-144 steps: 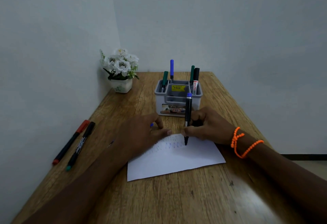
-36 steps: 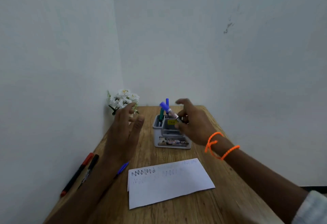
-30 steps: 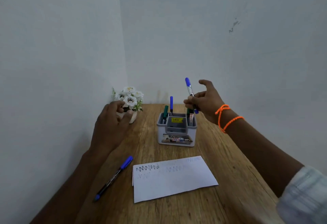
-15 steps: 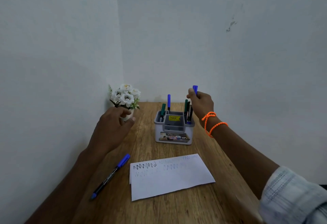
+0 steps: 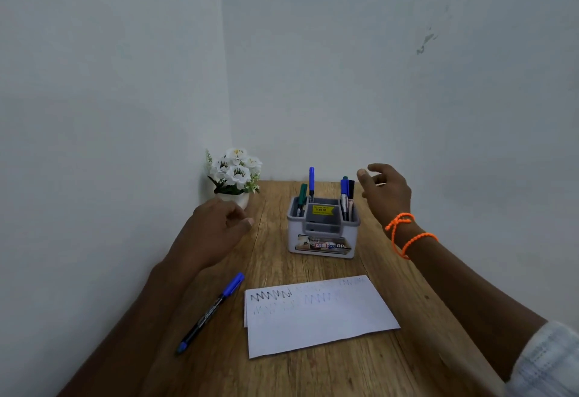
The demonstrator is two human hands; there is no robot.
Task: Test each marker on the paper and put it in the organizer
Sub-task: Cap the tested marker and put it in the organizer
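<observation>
While right hand [image 5: 384,191] hovers at organizer's [image 5: 322,230] 3 o'clock (fingers loosely spread, empty), left hand [image 5: 216,229] seems loosely curled, empty.

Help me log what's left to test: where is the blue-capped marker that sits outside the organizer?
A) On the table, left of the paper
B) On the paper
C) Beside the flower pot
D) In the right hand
A: the blue-capped marker lies on the table left of the paper, untouched by either hand.
</observation>
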